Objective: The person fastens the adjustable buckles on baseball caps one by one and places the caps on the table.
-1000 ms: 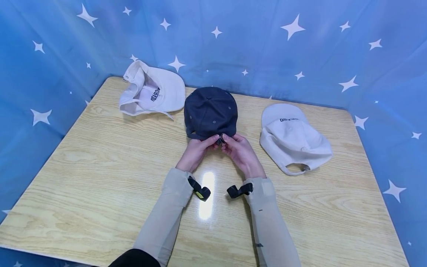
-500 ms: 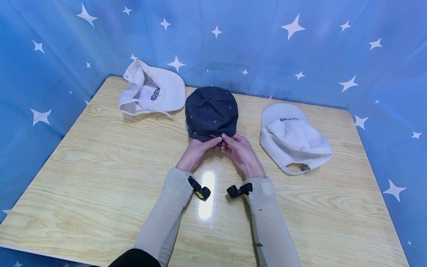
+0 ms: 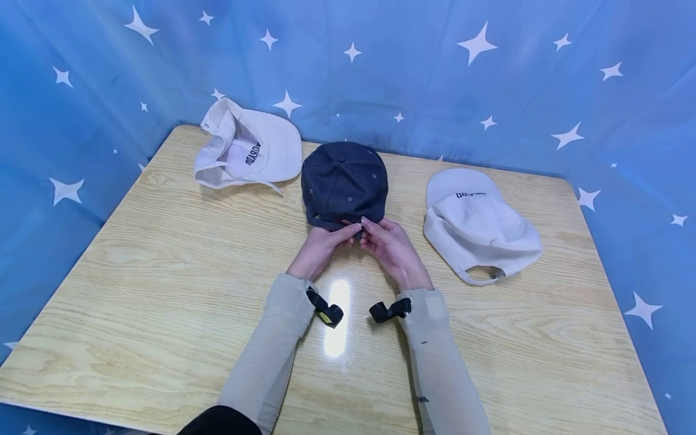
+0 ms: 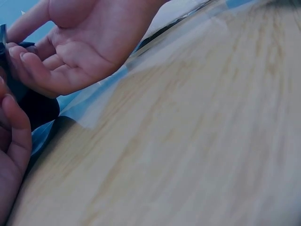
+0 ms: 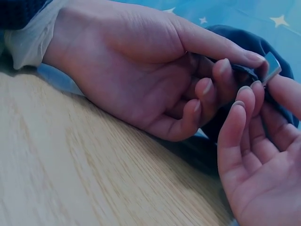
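Note:
A dark navy baseball cap (image 3: 344, 184) rests crown up at the table's far middle, its back strap towards me. My left hand (image 3: 318, 248) pinches the strap between thumb and fingers; in the right wrist view its palm (image 5: 136, 70) shows. The right hand (image 3: 393, 248) pinches the strap end beside the left thumb, and its curled fingers (image 5: 235, 136) appear at the lower right of that view. A small shiny metal buckle (image 5: 271, 68) sits between both thumbs. Fingers hide part of the strap, so I cannot tell how it runs through the buckle.
To the left, a white cap (image 3: 277, 145) lies with its inside showing and a loose strap end. A second white cap (image 3: 481, 226) with dark lettering lies on the right, crown up. Blue star-patterned cloth (image 3: 348, 78) hangs behind the wooden table (image 3: 163, 302).
Over the last second the navy cap has shifted slightly right. The thumbs have moved a little lower at the strap, and the dark piece between them is now more covered.

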Action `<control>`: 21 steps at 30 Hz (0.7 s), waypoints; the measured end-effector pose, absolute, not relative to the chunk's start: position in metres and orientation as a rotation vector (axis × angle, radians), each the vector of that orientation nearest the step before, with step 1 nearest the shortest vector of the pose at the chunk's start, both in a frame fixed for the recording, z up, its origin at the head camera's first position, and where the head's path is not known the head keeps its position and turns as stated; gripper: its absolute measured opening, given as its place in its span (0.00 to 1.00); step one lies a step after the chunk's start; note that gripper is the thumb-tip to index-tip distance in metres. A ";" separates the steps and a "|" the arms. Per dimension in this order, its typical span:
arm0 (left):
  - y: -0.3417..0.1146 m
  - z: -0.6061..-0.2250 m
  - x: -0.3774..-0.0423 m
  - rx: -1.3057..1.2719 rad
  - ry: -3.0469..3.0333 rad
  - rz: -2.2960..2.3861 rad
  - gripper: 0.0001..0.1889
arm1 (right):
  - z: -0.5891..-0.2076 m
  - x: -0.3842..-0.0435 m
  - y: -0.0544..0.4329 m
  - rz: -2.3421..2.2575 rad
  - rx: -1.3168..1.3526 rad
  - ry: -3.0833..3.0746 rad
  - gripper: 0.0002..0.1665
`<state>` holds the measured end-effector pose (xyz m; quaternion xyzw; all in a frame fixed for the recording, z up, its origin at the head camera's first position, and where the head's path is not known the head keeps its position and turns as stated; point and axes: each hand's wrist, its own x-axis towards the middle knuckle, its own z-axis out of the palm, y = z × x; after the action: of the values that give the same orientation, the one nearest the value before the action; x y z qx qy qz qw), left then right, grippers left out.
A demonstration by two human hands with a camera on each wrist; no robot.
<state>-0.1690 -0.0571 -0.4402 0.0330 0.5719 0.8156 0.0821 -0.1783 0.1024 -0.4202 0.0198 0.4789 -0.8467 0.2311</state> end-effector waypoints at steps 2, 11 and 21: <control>-0.057 -0.440 -0.169 0.085 1.680 2.445 0.10 | -0.420 -0.178 0.102 -2.324 0.053 1.311 0.04; -0.058 -0.438 -0.169 0.052 1.670 2.465 0.11 | -0.420 -0.179 0.101 -2.311 0.039 1.351 0.05; -0.059 -0.439 -0.169 0.098 1.673 2.485 0.11 | -0.422 -0.179 0.103 -2.314 -0.018 1.318 0.07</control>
<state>-0.1688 -0.0587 -0.4390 0.0327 0.5567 0.8269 0.0723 -0.1786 0.1025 -0.4216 -0.0066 0.4809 -0.8441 0.2372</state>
